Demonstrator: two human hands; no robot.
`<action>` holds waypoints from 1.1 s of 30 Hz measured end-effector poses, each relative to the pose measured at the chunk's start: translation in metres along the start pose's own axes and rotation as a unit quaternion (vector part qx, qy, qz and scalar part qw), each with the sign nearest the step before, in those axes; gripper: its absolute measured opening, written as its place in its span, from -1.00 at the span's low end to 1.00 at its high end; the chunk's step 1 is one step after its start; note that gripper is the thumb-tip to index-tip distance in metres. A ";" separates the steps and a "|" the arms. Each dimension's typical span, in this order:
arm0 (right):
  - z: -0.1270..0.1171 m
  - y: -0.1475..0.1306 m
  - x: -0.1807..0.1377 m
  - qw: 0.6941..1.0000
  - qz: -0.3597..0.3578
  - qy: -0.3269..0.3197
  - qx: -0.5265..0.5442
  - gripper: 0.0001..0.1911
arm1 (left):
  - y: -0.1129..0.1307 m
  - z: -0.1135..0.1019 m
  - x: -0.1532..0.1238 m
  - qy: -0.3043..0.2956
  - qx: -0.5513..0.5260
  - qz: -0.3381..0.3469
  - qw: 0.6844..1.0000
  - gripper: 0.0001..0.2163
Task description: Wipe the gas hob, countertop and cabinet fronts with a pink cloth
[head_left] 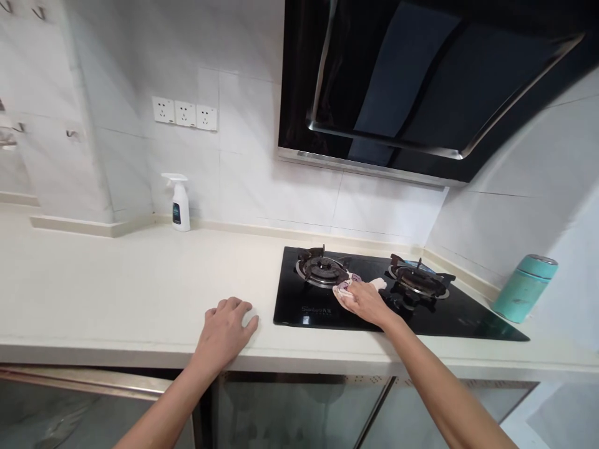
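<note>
My right hand (367, 302) presses a white and purple cloth (344, 290) onto the black glass gas stove (299, 312), just in front of the left burner (322, 269). Part of the cloth sticks out to the right of the fingers. The right burner (418, 279) lies beyond that hand, with its pan support standing above the glass. My left hand (228, 327) rests palm down on the pale countertop (140, 287) near its front edge, left of the stove. Its fingers are spread and hold nothing.
A white spray bottle (180, 202) stands against the back wall at left, below the wall sockets (185, 114). A teal flask (526, 288) is at the stove's right end. The black range hood (421, 81) overhangs the burners. A cabinet door (84, 405) lies below the counter.
</note>
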State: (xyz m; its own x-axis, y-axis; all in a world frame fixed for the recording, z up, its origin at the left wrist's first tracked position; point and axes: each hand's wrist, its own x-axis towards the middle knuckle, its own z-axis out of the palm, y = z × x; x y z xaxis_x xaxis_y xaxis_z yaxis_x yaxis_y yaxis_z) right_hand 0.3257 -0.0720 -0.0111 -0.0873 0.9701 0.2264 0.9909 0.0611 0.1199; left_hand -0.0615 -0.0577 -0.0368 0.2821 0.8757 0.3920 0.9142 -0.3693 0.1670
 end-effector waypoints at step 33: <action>-0.023 -0.156 0.019 0.982 -0.012 0.008 0.191 -0.56 | -0.005 -0.007 0.003 -0.013 -0.003 -0.001 1.000 -0.57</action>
State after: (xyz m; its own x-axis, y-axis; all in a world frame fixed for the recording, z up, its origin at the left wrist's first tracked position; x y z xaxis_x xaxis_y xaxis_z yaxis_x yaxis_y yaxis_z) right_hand 0.1673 -0.0683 -0.0033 -0.1090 0.9636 0.2441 0.9545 0.1700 -0.2450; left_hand -0.0673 -0.0556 -0.0301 0.2882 0.8843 0.3674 0.9127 -0.3698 0.1741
